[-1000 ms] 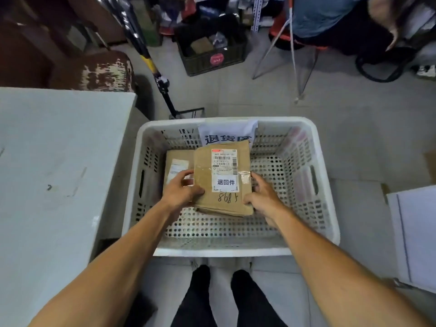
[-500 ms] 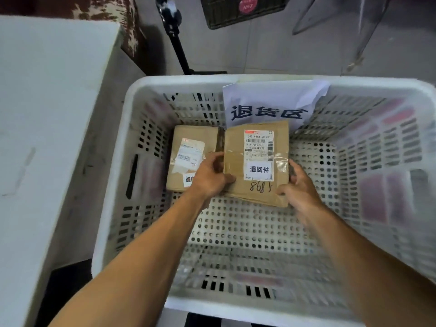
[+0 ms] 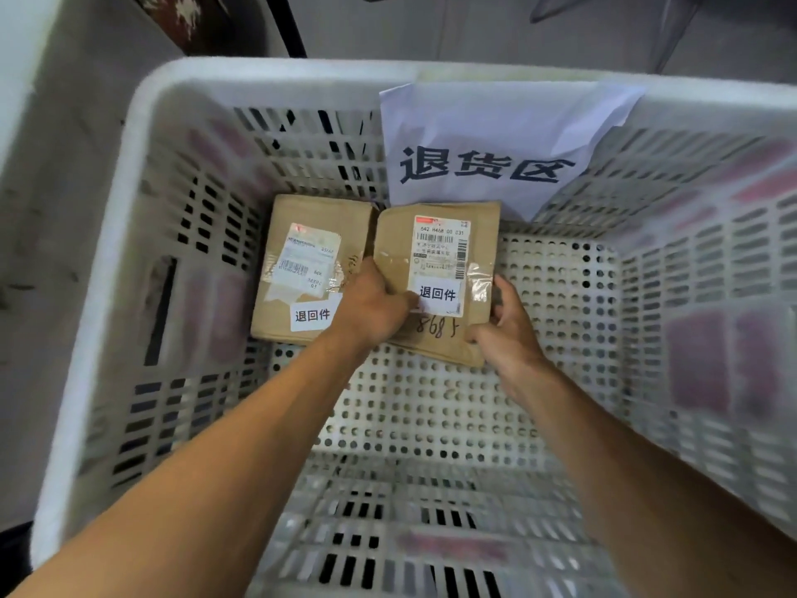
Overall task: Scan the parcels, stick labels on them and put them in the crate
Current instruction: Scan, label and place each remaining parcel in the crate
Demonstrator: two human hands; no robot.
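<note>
Two brown cardboard parcels lie side by side on the floor of a white perforated crate (image 3: 129,217), near its far wall. The right parcel (image 3: 396,248) carries a shipping label, a white sticker and the handwritten number 868. My left hand (image 3: 371,308) grips its left edge, thumb on top. My right hand (image 3: 504,325) grips its right near corner. The left parcel (image 3: 297,269) lies flat, with a shipping label and a white sticker of its own, touched by neither hand.
A white paper sign (image 3: 487,144) with dark characters hangs inside the crate's far wall. A pale table side (image 3: 56,209) stands left of the crate. Grey floor (image 3: 431,32) lies beyond it. The crate's near floor holds nothing.
My head has moved closer over the crate. Both hands have lowered the right parcel deeper, down beside the left parcel near the far wall, keeping their grip.
</note>
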